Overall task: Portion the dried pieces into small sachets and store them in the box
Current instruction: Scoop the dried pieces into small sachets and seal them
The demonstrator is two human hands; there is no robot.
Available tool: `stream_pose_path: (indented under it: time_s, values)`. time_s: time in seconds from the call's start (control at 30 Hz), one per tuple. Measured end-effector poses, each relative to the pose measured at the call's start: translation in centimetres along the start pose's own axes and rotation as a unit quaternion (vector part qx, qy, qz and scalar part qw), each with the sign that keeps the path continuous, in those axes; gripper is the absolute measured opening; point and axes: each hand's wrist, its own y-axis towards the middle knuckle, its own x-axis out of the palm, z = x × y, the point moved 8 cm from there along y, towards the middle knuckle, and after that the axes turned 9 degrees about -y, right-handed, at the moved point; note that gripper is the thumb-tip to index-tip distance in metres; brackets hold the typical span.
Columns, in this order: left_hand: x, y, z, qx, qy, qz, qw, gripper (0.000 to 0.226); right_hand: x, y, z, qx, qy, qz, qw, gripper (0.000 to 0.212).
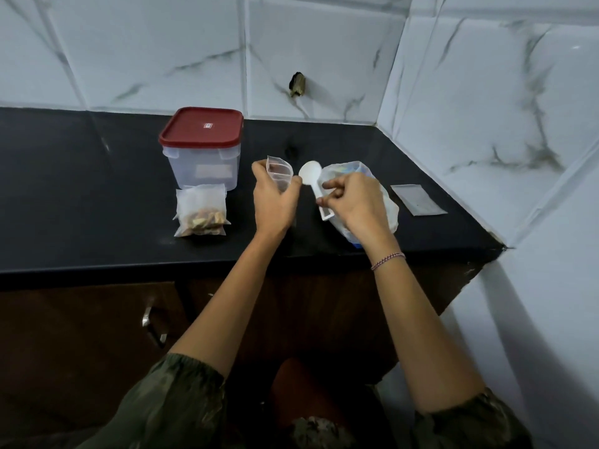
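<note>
My left hand point(274, 202) grips a small clear sachet point(278, 171) upright, its mouth spread wide. My right hand point(356, 202) pinches the handle of a white plastic spoon point(310, 172), whose bowl sits just right of the sachet's mouth. Under my right hand lies a crumpled clear plastic bag point(356, 171); its contents are mostly hidden. A filled sachet point(201, 210) with brown dried pieces lies on the counter to the left. Behind it stands a clear box with a red lid point(202, 147), closed.
A flat empty sachet point(418, 199) lies on the black counter point(81, 189) at the right, near the tiled side wall. White marble tiles rise behind the counter. A dark cabinet with a metal handle point(152, 325) is below the counter's front edge.
</note>
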Motion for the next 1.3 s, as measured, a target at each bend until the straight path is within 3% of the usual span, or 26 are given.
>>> stream_pose_path:
  time_s: [0.13, 0.4, 0.57, 0.73, 0.8, 0.9, 0.93, 1.03, 1.07, 1.17, 1.3]
  values:
    - [-0.5, 0.2, 0.2, -0.013, 0.0, -0.021, 1.0, 0.033, 2.9, 0.3, -1.1, -0.03, -0.096, -0.06, 0.993, 0.012]
    - [-0.5, 0.0, -0.3, -0.081, -0.054, -0.042, 0.994, 0.058, 4.0, 0.7, -1.2, -0.026, -0.151, -0.021, 0.988, 0.004]
    - [-0.7, -0.4, 0.3, -0.123, -0.1, -0.026, 0.987, 0.062, 0.9, -1.0, -2.6, -0.033, 0.013, 0.065, 0.997, 0.032]
    - [-0.7, -0.3, 0.6, -0.15, -0.129, -0.016, 0.98, 0.07, 3.7, -3.6, -4.1, -0.056, 0.137, -0.067, 0.987, 0.059]
    - [-0.5, -0.6, 1.1, -0.161, -0.126, -0.024, 0.979, 0.082, 4.3, -3.5, -3.7, -0.03, 0.168, -0.055, 0.984, 0.056]
    - [-0.2, -0.7, 2.0, -0.155, -0.125, -0.062, 0.978, 0.108, 4.6, -2.8, -2.7, 0.016, 0.245, -0.011, 0.969, 0.033]
    - [-0.2, -0.5, 2.0, -0.15, -0.126, -0.071, 0.978, 0.103, 4.9, -2.6, -2.2, 0.029, 0.283, -0.013, 0.959, 0.026]
    - [-0.5, -0.3, 2.5, -0.14, -0.161, -0.067, 0.975, 0.034, 5.6, -2.3, -1.5, 0.064, 0.382, -0.062, 0.92, 0.021]
    - [-0.9, -0.3, 2.7, -0.125, -0.174, -0.057, 0.975, 0.021, 5.7, -2.2, -1.4, 0.075, 0.407, -0.077, 0.907, 0.023]
    - [-2.0, -0.4, 2.7, -0.099, -0.179, -0.02, 0.979, 0.026, 5.6, -2.4, -1.2, 0.085, 0.439, -0.097, 0.889, 0.026]
    - [-2.4, -1.1, 2.3, -0.08, -0.174, 0.0, 0.981, 0.023, 4.7, -2.1, -1.7, 0.066, 0.46, -0.067, 0.883, 0.028]
